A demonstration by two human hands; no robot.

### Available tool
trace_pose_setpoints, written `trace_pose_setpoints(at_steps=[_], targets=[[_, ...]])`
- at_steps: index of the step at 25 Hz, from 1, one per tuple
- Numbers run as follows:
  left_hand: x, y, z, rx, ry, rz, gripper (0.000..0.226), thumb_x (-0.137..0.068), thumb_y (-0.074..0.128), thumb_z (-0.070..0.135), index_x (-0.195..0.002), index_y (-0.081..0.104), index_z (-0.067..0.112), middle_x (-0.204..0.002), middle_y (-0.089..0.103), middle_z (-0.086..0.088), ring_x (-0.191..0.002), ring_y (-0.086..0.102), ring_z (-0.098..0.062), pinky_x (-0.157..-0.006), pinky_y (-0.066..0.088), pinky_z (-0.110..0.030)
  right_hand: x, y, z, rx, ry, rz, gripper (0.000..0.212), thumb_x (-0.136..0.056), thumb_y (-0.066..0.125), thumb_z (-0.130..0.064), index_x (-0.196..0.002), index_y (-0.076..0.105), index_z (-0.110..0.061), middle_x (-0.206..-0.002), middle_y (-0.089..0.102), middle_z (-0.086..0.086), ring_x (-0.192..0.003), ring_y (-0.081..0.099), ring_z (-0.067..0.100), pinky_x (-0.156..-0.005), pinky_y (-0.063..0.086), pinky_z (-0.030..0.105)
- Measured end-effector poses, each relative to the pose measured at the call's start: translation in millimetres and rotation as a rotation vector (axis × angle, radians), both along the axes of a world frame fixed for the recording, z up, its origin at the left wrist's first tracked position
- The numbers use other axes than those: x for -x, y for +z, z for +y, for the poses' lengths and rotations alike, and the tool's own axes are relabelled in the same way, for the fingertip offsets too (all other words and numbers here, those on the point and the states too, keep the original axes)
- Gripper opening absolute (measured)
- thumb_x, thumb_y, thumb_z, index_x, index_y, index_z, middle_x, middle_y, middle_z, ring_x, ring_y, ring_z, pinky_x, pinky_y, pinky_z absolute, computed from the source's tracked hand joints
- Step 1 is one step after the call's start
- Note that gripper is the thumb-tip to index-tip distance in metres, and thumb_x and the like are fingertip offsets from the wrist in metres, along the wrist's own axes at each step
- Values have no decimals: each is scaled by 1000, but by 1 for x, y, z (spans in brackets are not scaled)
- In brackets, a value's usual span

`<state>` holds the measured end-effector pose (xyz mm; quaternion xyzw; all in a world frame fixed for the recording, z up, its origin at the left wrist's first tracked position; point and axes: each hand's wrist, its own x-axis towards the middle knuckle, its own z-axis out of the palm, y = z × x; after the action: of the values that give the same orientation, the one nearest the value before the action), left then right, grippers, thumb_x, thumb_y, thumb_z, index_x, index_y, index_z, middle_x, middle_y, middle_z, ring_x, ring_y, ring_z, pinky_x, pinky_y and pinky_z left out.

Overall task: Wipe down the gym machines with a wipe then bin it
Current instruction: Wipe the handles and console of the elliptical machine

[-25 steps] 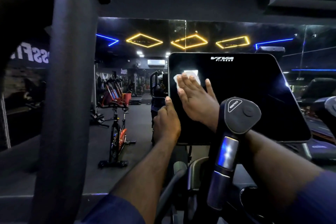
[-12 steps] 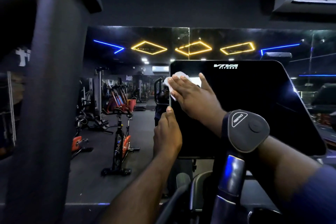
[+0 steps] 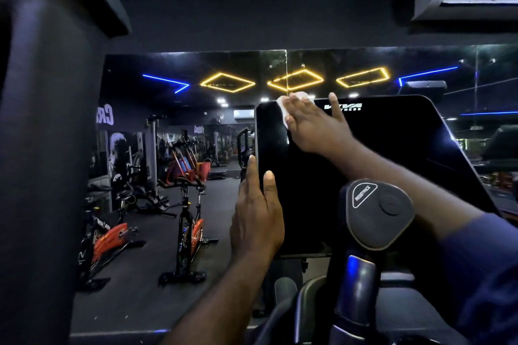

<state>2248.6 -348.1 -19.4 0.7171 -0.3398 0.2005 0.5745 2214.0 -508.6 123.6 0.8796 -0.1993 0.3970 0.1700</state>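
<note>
right hand (image 3: 311, 124) flat on white wipe (image 3: 281, 108) at screen (image 3: 392, 154) top; left hand (image 3: 258, 216), grip round screen edge

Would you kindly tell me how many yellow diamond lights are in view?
3, in a row overhead: left light up-left of the screen, middle light above the right hand, right light above the screen's logo. The pillar may hide more.

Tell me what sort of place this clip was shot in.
A gym, very likely a commercial one: exercise bikes stand at left, a machine's black screen bears a fitness brand logo, and the right hand presses a white wipe on it.
</note>
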Motion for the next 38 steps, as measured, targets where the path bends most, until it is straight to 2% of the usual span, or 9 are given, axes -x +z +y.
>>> trace_pose_setpoints(at_steps=[7, 12, 14, 18, 21, 25, 30, 34, 38], targets=[[5, 23, 4, -154, 31, 15, 68, -106, 24, 66, -166, 2, 42, -172, 25, 1, -150, 38, -28, -112, 36, -45, 13, -34, 29, 105, 109, 76, 57, -110, 11, -43, -166, 2, -33, -173, 4, -13, -158, 7, 6, -121, -20, 52], [-17, 97, -27, -255, 46, 64, 91, -103, 33, 69, -167, -7, 18, -176, 0, -3, -161, 9, -28, -126, 19, -52, 41, -6, -25, -225, -139, -121, 60, -109, 12, -39, -166, 2, -25, -174, -1, -8, -160, 3, 13, -122, -16, 59], [-29, 128, -44, -300, 90, 56, 88, -104, 27, 68, -166, -9, 17, -176, -9, -1, -162, -3, -24, -129, 10, -53, 33, -21, -8, -114, -72, -105, 61, -108, 13, -39, -167, 6, -22, -174, 5, -5, -160, 7, 17, -123, -11, 58], [-40, 168, -71, -422, 237, -214, 82, -105, 24, 66, -165, 22, 11, -172, 21, -10, -157, 20, -31, -126, 23, -53, 70, -42, -45, -114, -125, -152, 62, -106, 7, -43, -166, 4, -30, -173, 3, -14, -159, 5, 8, -124, -12, 59], [-30, 192, -96, -590, 275, -413, 85, -98, 12, 71, -148, 55, 17, -154, 52, -11, -141, 47, -33, -118, 33, -54, 74, -4, -66, -363, -212, -174, 61, -108, 10, -41, -165, -6, -27, -173, -9, -11, -159, -8, 13, -122, -17, 60], [-18, 229, -134, -815, 94, -470, 92, -88, 2, 67, -143, 56, 17, -150, 55, -20, -133, 55, -37, -101, 41, -45, 61, -42, -19, -189, -55, -117, 67, -106, 7, -57, -166, -3, -29, -173, -7, -11, -159, -9, 9, -122, -23, 53], [-6, 226, -156, -890, 111, -471, 83, -90, 14, 84, -159, 35, 41, -170, 32, -2, -153, 33, -33, -121, 26, -58, 111, -14, -92, -536, -332, -286, 91, -95, -1, -78, -165, -6, -21, -173, -12, -5, -158, -13, 11, -120, -26, 54], [-5, 229, -175, -909, 78, -436, 110, -57, 1, 107, -153, 23, 61, -172, 25, 4, -157, 24, -34, -120, 13, -69, 101, -29, -69, -401, -273, -186, 90, -94, -4, -78, -164, -10, -21, -171, -16, -5, -157, -18, 12, -117, -31, 52], [9, 217, -166, -925, 172, -469, 77, -89, 12, 90, -159, 17, 58, -173, 21, -3, -156, 20, -39, -118, 12, -69, 118, 2, -107, -621, -372, -301, 93, -93, -4, -80, -164, -9, -20, -172, -16, -3, -158, -17, 13, -115, -32, 56]])
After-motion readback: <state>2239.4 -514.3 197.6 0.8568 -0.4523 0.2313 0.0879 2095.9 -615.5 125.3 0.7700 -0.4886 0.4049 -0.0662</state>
